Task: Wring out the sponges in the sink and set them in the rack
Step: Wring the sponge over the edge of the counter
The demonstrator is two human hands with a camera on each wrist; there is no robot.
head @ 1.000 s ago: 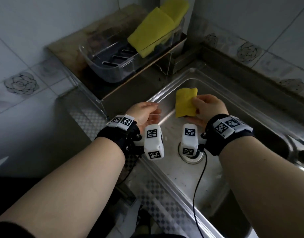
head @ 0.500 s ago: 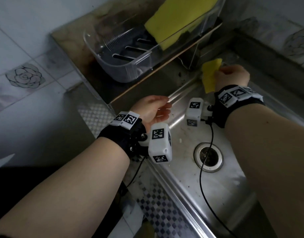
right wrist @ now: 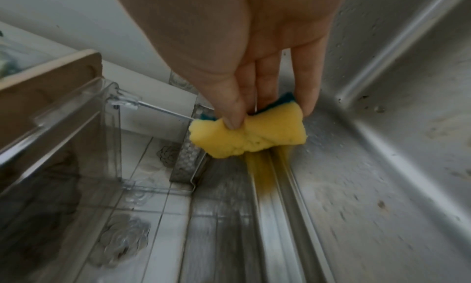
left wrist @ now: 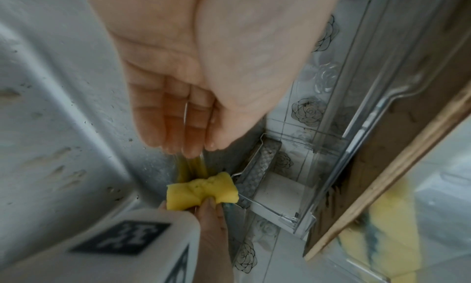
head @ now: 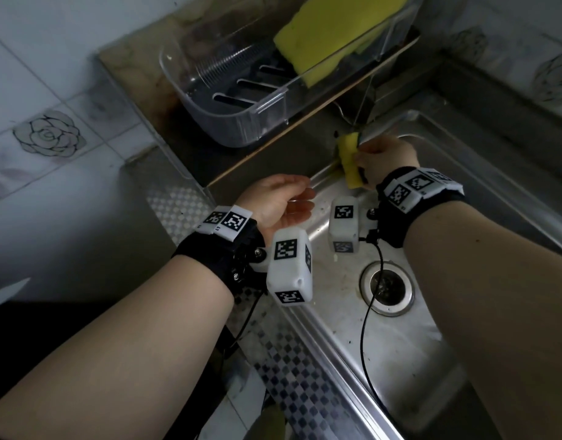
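I read the stainless steel sink basin across the lower right of the head view, round drain right of centre. The clear plastic slotted rack sits on a wooden shelf at upper centre, and large yellow sponges already lean in its right end.

My right hand pinches a small yellow sponge with a dark green scrub backing; thumb in front, fingers behind, squashing its middle into a bow-tie shape. It hangs over the sink's upper-left rim, just below the shelf edge. My left hand holds nothing, fingers loosely extended, near the rim at frame centre.

Judgement: wringing looks done for this one; the lift into the rack remains.

Risks:
- The pinch is narrow. A wet sponge could slip out and fall back into the basin.
- The shelf edge overhangs the sponge. A straight rise would likely catch it or my knuckles.
- The rack is light plastic; a bump on its front wall could shove it.

Room: open air over the basin to the right; the rack's left half has free slots. A wire bracket crowds the corner.
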